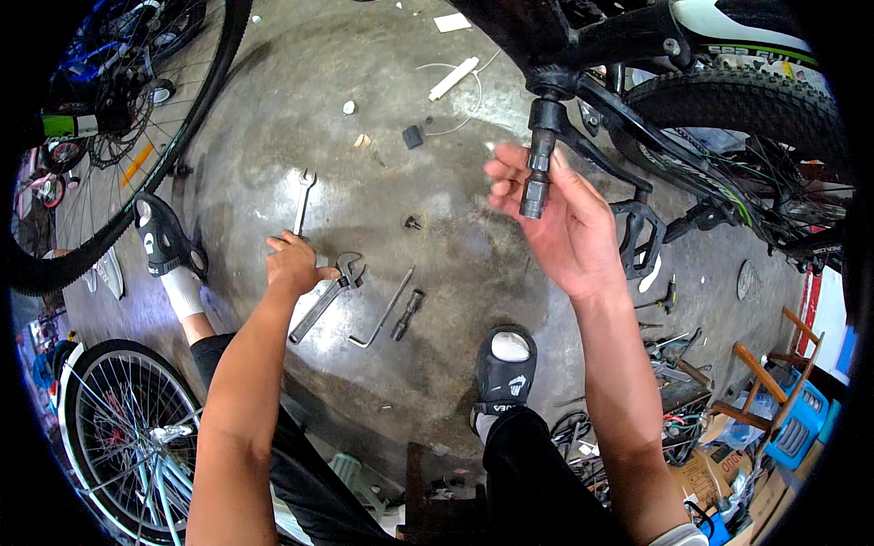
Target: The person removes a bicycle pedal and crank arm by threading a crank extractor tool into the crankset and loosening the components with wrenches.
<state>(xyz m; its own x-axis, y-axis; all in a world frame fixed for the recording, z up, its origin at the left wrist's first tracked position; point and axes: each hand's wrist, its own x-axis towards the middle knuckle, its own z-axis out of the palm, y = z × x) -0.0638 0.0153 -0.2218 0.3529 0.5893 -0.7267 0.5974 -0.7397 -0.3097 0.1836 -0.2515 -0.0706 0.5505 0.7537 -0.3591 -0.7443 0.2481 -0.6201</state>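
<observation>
My right hand (574, 241) has its fingers curled round a dark metal socket tool (538, 182) fitted at the black bicycle frame's bottom bracket (552, 80). My left hand (296, 268) reaches over the floor, thumb apart, fingertips at the handle of an open-end wrench (304, 194), partly hidden by the hand. Beside it lie an adjustable wrench (319, 308), a hex key (382, 318) and a second dark socket tool (408, 314). A small dark part (411, 222) lies between my hands. The bike's pedal (642, 238) is just right of my right hand.
Bicycle wheels stand at upper left (214, 55), lower left (77, 409) and upper right (719, 109). My feet (505, 369) are on the concrete floor (237, 136). At lower right are scattered tools (678, 369), a wooden stool (760, 373), a blue plastic item (797, 423) and cardboard boxes (719, 473).
</observation>
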